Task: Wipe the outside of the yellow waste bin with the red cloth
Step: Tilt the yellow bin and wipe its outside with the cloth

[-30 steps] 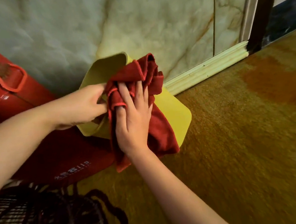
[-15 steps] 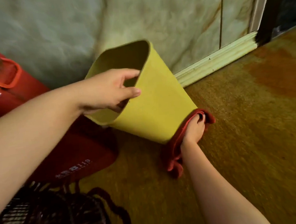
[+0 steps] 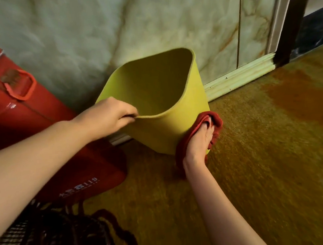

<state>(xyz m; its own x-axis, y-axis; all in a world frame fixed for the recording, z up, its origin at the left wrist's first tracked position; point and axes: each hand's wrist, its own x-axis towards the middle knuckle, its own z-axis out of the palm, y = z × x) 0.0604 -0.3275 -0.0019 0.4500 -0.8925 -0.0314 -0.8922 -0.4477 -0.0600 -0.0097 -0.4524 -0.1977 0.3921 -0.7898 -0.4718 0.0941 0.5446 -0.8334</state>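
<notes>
- We see a yellow waste bin [image 3: 160,102] standing on a brownish carpet [image 3: 258,152], tipped slightly toward us so that its empty inside shows; it sits close in front of a marbled wall [image 3: 147,21].
- Our left hand [image 3: 108,115] is closed in a pinch on the bin's near rim, steadying it.
- Our right hand [image 3: 200,140] is spread flat on a red cloth [image 3: 213,121], pressing it against the lower right side of the bin, just above the carpet. The fingers lie open over the cloth rather than clenched around it.
- To the left of the bin, a red fire-equipment box [image 3: 27,107] with an orange handle stands almost touching it; a dark wire basket [image 3: 40,242] lies nearer to us than the bin, on the left.
- We judge the wiping to be under way: the cloth is working one lower side only. We cannot tell which faces are already clean; the bin's far side, toward the wall, is hidden and probably remains to be wiped.
</notes>
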